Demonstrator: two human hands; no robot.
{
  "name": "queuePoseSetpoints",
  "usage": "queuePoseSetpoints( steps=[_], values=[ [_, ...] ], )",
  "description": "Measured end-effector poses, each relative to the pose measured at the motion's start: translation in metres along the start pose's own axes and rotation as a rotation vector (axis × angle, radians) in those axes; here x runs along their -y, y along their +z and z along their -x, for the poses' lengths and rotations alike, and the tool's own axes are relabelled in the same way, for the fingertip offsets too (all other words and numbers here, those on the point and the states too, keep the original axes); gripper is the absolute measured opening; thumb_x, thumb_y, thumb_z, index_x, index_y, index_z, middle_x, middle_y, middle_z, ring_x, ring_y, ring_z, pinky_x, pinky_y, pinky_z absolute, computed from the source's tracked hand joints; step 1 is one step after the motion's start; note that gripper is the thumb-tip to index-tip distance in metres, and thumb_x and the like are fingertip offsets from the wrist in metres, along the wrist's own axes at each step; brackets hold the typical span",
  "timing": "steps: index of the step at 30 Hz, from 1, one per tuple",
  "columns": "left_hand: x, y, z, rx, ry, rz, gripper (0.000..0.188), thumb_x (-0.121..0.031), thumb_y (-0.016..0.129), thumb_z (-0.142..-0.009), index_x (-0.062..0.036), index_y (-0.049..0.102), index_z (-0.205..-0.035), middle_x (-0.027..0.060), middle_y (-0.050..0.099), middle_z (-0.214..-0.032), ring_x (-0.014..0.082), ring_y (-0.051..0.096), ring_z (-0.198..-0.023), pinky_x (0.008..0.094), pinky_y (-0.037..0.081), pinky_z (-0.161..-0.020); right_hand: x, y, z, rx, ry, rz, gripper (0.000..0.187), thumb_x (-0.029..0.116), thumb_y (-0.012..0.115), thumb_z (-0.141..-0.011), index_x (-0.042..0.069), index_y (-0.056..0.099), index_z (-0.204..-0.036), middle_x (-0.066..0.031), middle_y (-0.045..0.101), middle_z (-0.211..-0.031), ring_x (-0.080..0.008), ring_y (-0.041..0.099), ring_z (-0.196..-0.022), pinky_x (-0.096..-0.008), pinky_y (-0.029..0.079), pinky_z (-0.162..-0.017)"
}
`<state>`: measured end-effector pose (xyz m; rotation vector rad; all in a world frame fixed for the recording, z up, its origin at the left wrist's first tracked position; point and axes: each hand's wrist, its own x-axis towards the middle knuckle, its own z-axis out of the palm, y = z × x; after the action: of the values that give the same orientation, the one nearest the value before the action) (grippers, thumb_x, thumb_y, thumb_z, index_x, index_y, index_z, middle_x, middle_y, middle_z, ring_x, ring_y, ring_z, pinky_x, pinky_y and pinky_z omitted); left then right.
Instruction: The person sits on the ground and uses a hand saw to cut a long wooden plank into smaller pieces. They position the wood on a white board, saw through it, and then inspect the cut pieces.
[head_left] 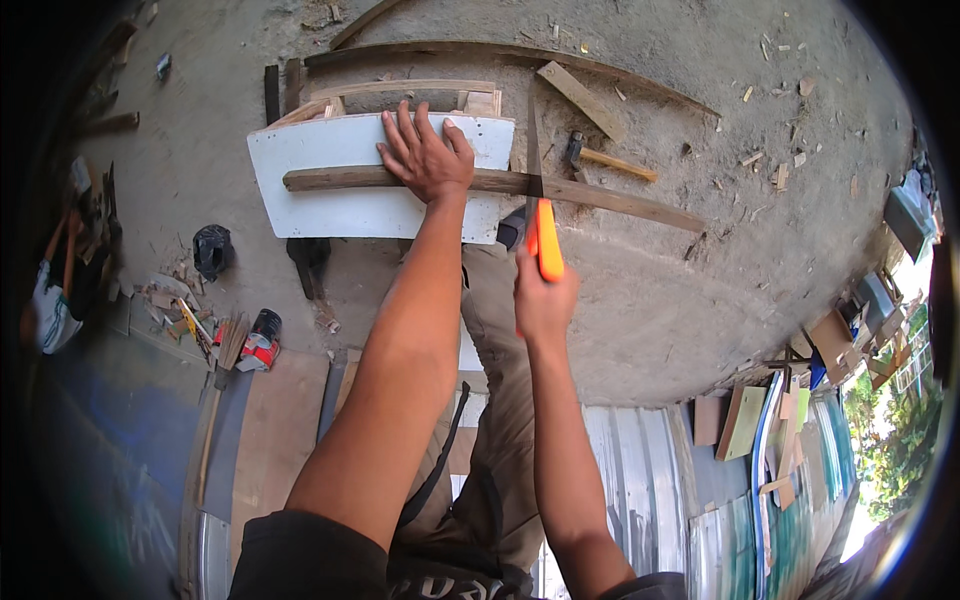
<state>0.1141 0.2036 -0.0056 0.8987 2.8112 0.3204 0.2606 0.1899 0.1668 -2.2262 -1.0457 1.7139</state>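
Observation:
A long, narrow wooden strip (335,178) lies across a white board (350,222) that tops a low wooden frame. My left hand (430,160) rests flat on the strip and the board, fingers spread and stretched forward. To the right, my right hand (546,300) is closed round the orange handle of a handsaw (546,240). The saw's blade points away from me and crosses the strip just past the board's right edge. How deep the blade sits in the wood, I cannot tell.
A hammer (615,163) and a short plank (582,100) lie on the dirt ground beyond the saw. Past the frame stretches a long dark timber (480,48). At left are a broom (228,350), a black bag (211,250) and a can (266,326); scrap boards (745,422) lean at right.

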Motion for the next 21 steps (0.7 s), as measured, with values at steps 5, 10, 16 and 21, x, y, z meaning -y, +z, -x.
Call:
queuePoseSetpoints(
  steps=[5,10,16,21],
  values=[
    [0.002,0.002,0.004,0.001,-0.006,-0.024,0.046,-0.034,0.053,-0.091,-0.0151,0.053,-0.134,0.0069,0.041,-0.153,0.0295,0.022,-0.151,0.0574,0.012,-0.118,-0.004,-0.005,0.035,0.0,-0.078,0.038,0.029,0.014,0.068,-0.093,0.001,0.055,-0.07,-0.0001,0.049,-0.058,-0.0081,0.042,-0.055,-0.0307,0.036,-0.051],
    [0.008,-0.003,0.0,-0.019,-0.026,-0.039,0.047,-0.034,0.052,-0.091,-0.0151,0.053,-0.134,0.0065,0.041,-0.153,0.0292,0.021,-0.151,0.0573,0.012,-0.118,0.006,-0.052,0.162,-0.044,-0.015,0.077,0.021,0.011,0.07,-0.09,-0.002,0.06,-0.076,-0.0026,0.05,-0.059,-0.0091,0.046,-0.059,-0.0308,0.04,-0.054],
    [-0.005,0.004,-0.006,0.007,0.007,-0.002,0.049,-0.033,0.053,-0.09,-0.0136,0.052,-0.135,0.0085,0.04,-0.154,0.0303,0.02,-0.152,0.0579,0.012,-0.118,0.011,-0.016,0.005,0.003,0.041,0.046,0.032,0.022,0.067,-0.095,-0.004,0.059,-0.077,-0.0035,0.05,-0.058,-0.0099,0.045,-0.059,-0.0339,0.039,-0.055],
    [0.004,-0.007,0.0,0.041,-0.013,-0.022,0.055,-0.033,0.053,-0.088,-0.0117,0.048,-0.139,0.0103,0.035,-0.157,0.0314,0.019,-0.152,0.0592,0.01,-0.119,-0.009,-0.011,0.026,0.041,-0.012,0.099,0.033,0.027,0.066,-0.096,-0.004,0.062,-0.084,-0.0035,0.056,-0.065,-0.0105,0.048,-0.064,-0.0335,0.041,-0.059]
  ],
)
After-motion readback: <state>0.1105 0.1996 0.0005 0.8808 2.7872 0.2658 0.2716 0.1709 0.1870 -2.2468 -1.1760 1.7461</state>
